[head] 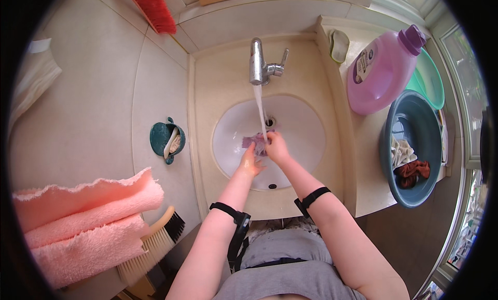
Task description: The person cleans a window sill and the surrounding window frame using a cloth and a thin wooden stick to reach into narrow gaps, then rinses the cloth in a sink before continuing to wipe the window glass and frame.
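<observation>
A small wet purple cloth is in the white oval sink basin, under a stream of water from the chrome faucet. My right hand pinches the cloth at its right side, where the stream meets it. Just below and to the left is my left hand, its thumb against the cloth's lower edge. The left fingers are spread apart beneath, wet and with no cloth visible between them. Part of the cloth is hidden behind my fingers.
On the right ledge stand a purple detergent bottle, a blue-grey basin holding cloths, a green basin and a soap dish. The left wall bears a teal holder, a pink towel and a brush.
</observation>
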Motion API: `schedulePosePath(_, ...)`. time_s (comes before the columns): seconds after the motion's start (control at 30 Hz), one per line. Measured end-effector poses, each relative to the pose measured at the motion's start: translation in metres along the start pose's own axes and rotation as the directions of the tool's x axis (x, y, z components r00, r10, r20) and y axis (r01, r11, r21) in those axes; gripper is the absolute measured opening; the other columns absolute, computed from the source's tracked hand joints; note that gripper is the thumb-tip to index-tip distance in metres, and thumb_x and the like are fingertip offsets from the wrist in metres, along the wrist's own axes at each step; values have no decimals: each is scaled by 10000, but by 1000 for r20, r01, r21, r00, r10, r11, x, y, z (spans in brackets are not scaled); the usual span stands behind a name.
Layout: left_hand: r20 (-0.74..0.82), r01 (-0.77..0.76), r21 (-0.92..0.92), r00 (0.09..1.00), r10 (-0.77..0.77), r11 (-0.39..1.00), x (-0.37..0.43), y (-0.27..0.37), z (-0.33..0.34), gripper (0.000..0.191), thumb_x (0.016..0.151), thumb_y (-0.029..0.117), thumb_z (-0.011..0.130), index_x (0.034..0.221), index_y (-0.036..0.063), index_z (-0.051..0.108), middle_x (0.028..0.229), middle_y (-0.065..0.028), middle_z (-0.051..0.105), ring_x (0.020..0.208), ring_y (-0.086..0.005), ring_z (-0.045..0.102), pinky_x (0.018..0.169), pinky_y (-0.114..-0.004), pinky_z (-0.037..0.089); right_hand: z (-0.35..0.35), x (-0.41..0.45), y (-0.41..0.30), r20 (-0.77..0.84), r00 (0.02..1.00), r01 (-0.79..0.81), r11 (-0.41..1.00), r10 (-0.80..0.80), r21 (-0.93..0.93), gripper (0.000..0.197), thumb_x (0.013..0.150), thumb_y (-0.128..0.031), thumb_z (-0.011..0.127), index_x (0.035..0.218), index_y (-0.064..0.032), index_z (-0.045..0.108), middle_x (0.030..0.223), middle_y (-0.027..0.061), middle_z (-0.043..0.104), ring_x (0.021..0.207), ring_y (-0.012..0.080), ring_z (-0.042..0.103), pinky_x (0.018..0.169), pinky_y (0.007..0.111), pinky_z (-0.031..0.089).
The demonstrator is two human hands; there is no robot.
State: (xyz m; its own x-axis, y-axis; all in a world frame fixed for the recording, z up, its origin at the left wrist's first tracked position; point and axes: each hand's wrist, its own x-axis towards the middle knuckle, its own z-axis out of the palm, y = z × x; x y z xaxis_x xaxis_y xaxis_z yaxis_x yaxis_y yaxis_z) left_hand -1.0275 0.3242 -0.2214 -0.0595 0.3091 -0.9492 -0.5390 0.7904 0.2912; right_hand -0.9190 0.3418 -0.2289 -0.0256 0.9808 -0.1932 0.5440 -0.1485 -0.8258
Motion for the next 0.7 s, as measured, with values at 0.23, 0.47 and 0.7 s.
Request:
schedulePosePath(0.23,444,-19,-261,886,137,965,15,-2,7,555,933,467,388,1238,14,489,1222,-165,556,1122,-326,541,963,-466,428,-35,-67,-30,248,863,484,859,-439,-166,406,727,42,531,1121,-30,599,1177,125,580,1034,324,579,842,370,494)
schedulePosePath(0.47,370,-10,-432,910,187,902,-28,-8,30,531,962,410,305,1284,11,445,1278,-152,525,1160,-328,526,981,-482,419,-34,-19,23,-146,983,-101,994,107,47,325,802,-148,595,1112,-52,618,1052,130,641,928,255,638,787,357,511)
schedulePosePath(0.7,242,-121,-284,951,193,951,7,-33,6,560,972,484,286,1286,54,456,1300,-116,514,1179,-287,514,1002,-473,404,-19,3,25,310,900,-365,919,306,150,284,857,-173,588,1102,-31,615,1033,148,653,887,189,647,732,351,513)
